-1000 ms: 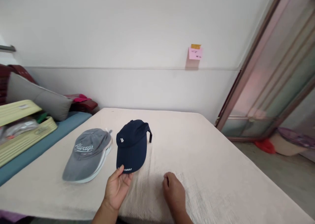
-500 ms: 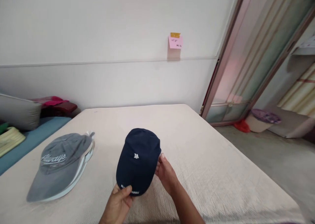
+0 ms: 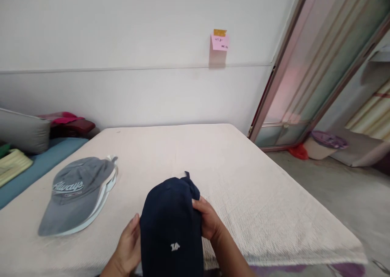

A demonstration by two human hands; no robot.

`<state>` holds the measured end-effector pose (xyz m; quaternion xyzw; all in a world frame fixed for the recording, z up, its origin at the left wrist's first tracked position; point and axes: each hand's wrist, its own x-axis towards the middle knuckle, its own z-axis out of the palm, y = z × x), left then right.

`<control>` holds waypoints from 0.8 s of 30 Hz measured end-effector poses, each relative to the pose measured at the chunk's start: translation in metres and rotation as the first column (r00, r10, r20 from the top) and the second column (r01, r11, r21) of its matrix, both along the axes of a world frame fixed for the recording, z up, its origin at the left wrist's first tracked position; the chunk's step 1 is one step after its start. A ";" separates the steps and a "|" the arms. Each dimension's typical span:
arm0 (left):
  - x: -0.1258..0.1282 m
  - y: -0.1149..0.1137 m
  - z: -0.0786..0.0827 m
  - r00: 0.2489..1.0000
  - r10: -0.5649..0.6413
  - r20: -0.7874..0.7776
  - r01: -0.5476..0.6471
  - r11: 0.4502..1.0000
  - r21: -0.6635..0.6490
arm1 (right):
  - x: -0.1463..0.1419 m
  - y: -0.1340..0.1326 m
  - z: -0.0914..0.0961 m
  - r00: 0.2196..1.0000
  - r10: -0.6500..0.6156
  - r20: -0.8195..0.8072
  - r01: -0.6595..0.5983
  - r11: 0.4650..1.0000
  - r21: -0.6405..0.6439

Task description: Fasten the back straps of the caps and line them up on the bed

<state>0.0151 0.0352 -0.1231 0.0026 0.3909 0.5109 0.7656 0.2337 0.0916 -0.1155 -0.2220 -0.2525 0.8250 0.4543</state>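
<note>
Gray cap (image 3: 76, 195) is lying far left; left hand (image 3: 129, 244) is flanking the navy cap (image 3: 169, 220), fingers partly hidden, can't tell if gripping; weak hold there could let it twist; cap is sitting between both hands, right hand (image 3: 209, 222) pinching its right edge, thumb on top

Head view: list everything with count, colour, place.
Baseball cap: one, navy, foreground
Always cap: one, grey, left
Lower cap: at least one, pale blue, beneath Always cap
Cloth: one, cream, centre
Wall: one, white, behind
Note: one, pink, wall
Cushion: one, grey, left
Container: one, yellow, left
Fabric: one, magenta, left
Surface: one, blue, left
Door: one, pink-framed, right
Bin: one, beige, right
Curtain: one, cream, right
Left hand: one, bare, navy cap's left
Right hand: one, bare, navy cap's right
</note>
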 end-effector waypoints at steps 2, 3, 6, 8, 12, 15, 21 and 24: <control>-0.005 0.012 0.010 0.996 0.050 -0.072 -0.055 0.997 -0.062 | -0.007 -0.005 -0.001 0.996 0.090 0.008 -0.090 0.996 0.019; -0.006 0.017 0.014 0.993 0.063 -0.105 -0.070 0.995 -0.065 | -0.009 -0.006 -0.002 0.994 0.110 0.007 -0.111 0.994 0.023; -0.006 0.025 0.023 0.978 0.070 -0.195 -0.063 0.997 0.042 | -0.011 -0.007 -0.003 0.994 0.110 0.004 -0.110 0.993 0.030; -0.005 0.027 0.023 0.969 0.059 -0.242 -0.035 0.994 0.102 | -0.008 -0.005 -0.003 0.994 0.107 0.008 -0.108 0.993 0.040; -0.002 0.028 0.019 0.967 0.004 -0.256 0.018 0.996 0.086 | -0.002 -0.001 -0.005 0.997 0.074 0.014 -0.075 0.997 0.027; -0.002 0.028 0.019 0.952 -0.135 -0.274 0.184 0.969 0.163 | 0.000 0.001 -0.007 0.999 0.046 0.022 -0.044 0.996 -0.079; 0.003 0.045 0.030 0.861 -0.354 -0.365 0.468 0.833 0.296 | 0.007 0.005 -0.005 0.997 -0.034 0.076 0.039 0.997 -0.063; 0.008 0.056 0.035 0.916 -0.269 -0.297 0.371 0.848 0.378 | 0.011 0.007 -0.004 0.996 -0.051 0.079 0.054 0.998 -0.034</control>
